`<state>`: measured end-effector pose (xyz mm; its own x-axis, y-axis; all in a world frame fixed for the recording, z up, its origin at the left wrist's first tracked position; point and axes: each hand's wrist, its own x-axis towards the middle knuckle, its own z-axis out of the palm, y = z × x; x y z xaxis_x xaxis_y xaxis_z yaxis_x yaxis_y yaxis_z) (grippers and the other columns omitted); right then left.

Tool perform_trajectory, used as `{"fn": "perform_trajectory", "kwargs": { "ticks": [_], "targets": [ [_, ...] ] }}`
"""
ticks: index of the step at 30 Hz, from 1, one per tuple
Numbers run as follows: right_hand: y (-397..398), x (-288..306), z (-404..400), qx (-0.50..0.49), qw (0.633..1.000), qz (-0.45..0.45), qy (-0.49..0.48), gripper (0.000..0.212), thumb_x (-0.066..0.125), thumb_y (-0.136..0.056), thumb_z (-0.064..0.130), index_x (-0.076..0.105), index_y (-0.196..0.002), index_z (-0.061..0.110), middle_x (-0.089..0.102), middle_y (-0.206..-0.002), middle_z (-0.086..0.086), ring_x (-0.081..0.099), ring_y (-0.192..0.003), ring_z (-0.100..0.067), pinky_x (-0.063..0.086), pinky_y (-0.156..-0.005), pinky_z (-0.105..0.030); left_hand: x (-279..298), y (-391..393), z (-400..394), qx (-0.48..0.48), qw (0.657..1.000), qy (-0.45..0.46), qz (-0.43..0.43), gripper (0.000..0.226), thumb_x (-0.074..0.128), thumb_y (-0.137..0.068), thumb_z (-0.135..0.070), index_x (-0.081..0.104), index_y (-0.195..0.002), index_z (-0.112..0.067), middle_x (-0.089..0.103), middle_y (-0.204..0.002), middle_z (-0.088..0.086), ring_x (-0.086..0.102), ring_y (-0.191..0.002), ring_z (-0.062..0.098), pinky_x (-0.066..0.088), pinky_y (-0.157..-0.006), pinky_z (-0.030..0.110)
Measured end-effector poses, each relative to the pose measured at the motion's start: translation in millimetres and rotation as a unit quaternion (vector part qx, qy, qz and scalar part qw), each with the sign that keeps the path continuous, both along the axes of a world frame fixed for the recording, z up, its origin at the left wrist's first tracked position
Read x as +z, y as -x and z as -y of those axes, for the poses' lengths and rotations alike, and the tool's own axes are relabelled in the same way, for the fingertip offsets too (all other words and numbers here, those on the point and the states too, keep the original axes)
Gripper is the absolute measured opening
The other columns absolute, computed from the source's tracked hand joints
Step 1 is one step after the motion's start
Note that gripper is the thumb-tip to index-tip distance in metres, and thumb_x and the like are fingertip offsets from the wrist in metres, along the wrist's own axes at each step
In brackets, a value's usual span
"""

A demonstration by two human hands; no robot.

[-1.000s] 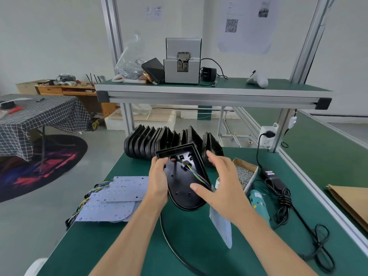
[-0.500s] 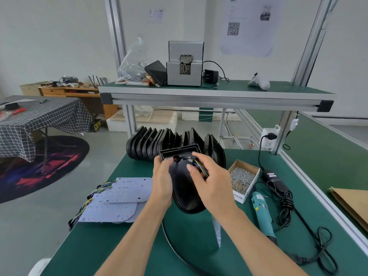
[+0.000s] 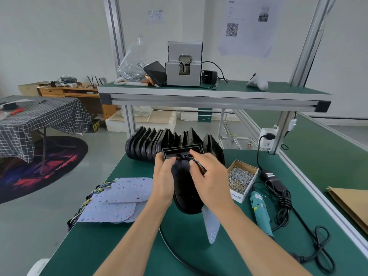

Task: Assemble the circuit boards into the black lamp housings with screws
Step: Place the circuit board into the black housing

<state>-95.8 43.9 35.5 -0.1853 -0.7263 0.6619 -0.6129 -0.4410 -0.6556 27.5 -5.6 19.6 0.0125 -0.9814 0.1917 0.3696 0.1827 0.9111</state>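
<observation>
My left hand [image 3: 163,176] grips the left edge of a black lamp housing [image 3: 185,194], held tilted above the green bench. My right hand [image 3: 210,177] pinches the bundle of coloured wires [image 3: 200,166] at the housing's upper end. A pale circuit board [image 3: 211,224] hangs below the housing, edge-on. More circuit boards [image 3: 119,200] with coloured leads lie stacked at the left. A row of black housings [image 3: 157,144] stands on edge behind my hands. An open box of screws [image 3: 240,177] sits just to the right.
A teal electric screwdriver [image 3: 260,212] lies right of the screw box, its black cable and power brick [image 3: 275,181] coiled beside it. The upper shelf [image 3: 199,92] carries a grey screw feeder [image 3: 184,64]. Brown cardboard [image 3: 350,206] lies far right.
The housing has turned from facing me to nearly edge-on and risen a little. My right hand moved from its lower right side up to the wires at the top.
</observation>
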Motion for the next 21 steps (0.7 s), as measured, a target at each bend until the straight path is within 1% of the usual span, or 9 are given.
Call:
{"fn": "perform_trajectory", "kwargs": {
  "ticks": [2,3,4,5,7,10,13,18,21],
  "targets": [
    [-2.4,2.5,2.5,-0.006,1.000,-0.005,-0.021,0.032,0.066,-0.100,0.012,0.071,-0.131,0.013,0.071,-0.105,0.004,0.061,-0.097,-0.002,0.045,-0.088,-0.009,0.6,1.4,-2.7,-0.012,1.000,0.015,0.018,0.022,0.056,-0.087,-0.021,0.060,-0.074,-0.039,0.064,-0.082,-0.006,0.059,-0.080,0.013,0.046,-0.082,0.039],
    [-4.0,3.7,3.2,-0.011,1.000,0.001,-0.028,0.032,0.066,-0.099,0.014,0.069,-0.131,0.016,0.072,-0.109,0.007,0.062,-0.101,0.000,0.047,-0.091,-0.012,1.0,2.0,-4.2,-0.014,0.999,0.022,0.023,0.024,0.056,-0.088,-0.020,0.061,-0.075,-0.040,0.064,-0.082,-0.008,0.059,-0.080,0.012,0.045,-0.083,0.039],
    [-5.6,4.7,3.9,-0.013,0.999,0.013,-0.034,0.033,0.066,-0.098,0.016,0.065,-0.130,0.020,0.072,-0.108,0.011,0.063,-0.100,0.001,0.048,-0.089,-0.013,1.2,2.6,-5.2,-0.013,0.999,0.026,0.024,0.024,0.056,-0.089,-0.019,0.062,-0.078,-0.039,0.065,-0.085,-0.007,0.059,-0.083,0.013,0.046,-0.085,0.040],
    [-7.0,5.3,4.3,-0.012,0.999,0.027,-0.040,0.034,0.067,-0.097,0.018,0.058,-0.129,0.024,0.072,-0.102,0.014,0.064,-0.096,0.001,0.047,-0.083,-0.012,1.3,3.2,-5.6,-0.011,0.999,0.029,0.023,0.022,0.055,-0.089,-0.018,0.063,-0.081,-0.037,0.065,-0.088,-0.005,0.059,-0.087,0.015,0.046,-0.087,0.041],
    [-8.7,5.2,6.7,-0.009,0.998,0.036,-0.046,0.032,0.066,-0.096,0.022,0.050,-0.122,0.028,0.070,-0.091,0.014,0.064,-0.088,0.001,0.045,-0.074,-0.012,2.9,3.6,-5.9,-0.009,0.999,0.034,0.026,0.022,0.054,-0.090,-0.018,0.063,-0.082,-0.036,0.065,-0.089,-0.005,0.059,-0.090,0.015,0.047,-0.090,0.041],
    [-8.9,3.4,9.8,-0.015,1.000,0.002,-0.027,0.016,0.065,-0.096,0.023,0.064,-0.111,0.022,0.071,-0.094,0.012,0.064,-0.088,-0.002,0.048,-0.077,-0.019,5.4,3.7,-7.0,0.003,0.997,0.048,0.063,0.022,0.053,-0.092,-0.020,0.062,-0.082,-0.038,0.066,-0.086,-0.011,0.060,-0.086,0.011,0.046,-0.087,0.037],
    [-10.4,3.4,13.0,-0.024,0.999,-0.026,-0.018,0.013,0.068,-0.094,0.016,0.072,-0.106,0.016,0.073,-0.099,0.006,0.066,-0.090,-0.010,0.052,-0.082,-0.029,5.5,5.2,-8.7,0.023,0.991,0.067,0.111,0.015,0.052,-0.092,-0.027,0.064,-0.091,-0.037,0.070,-0.091,-0.014,0.064,-0.090,0.006,0.047,-0.085,0.030],
    [-13.0,8.8,15.3,-0.032,0.994,-0.098,-0.033,0.010,0.067,-0.096,0.017,0.072,-0.099,0.010,0.069,-0.094,-0.005,0.066,-0.083,-0.027,0.052,-0.076,-0.044,5.3,4.3,-8.7,0.061,0.982,0.068,0.168,0.017,0.046,-0.096,-0.029,0.058,-0.088,-0.038,0.068,-0.085,-0.019,0.059,-0.076,0.000,0.044,-0.075,0.032],
    [-12.0,13.7,14.7,-0.044,0.987,-0.154,-0.034,0.014,0.064,-0.098,0.018,0.067,-0.092,0.006,0.060,-0.083,-0.007,0.058,-0.074,-0.030,0.049,-0.066,-0.045,7.2,4.6,-9.2,0.068,0.975,0.073,0.199,0.014,0.043,-0.095,-0.033,0.053,-0.086,-0.037,0.066,-0.079,-0.019,0.056,-0.069,0.000,0.043,-0.068,0.031]
  ]
}}
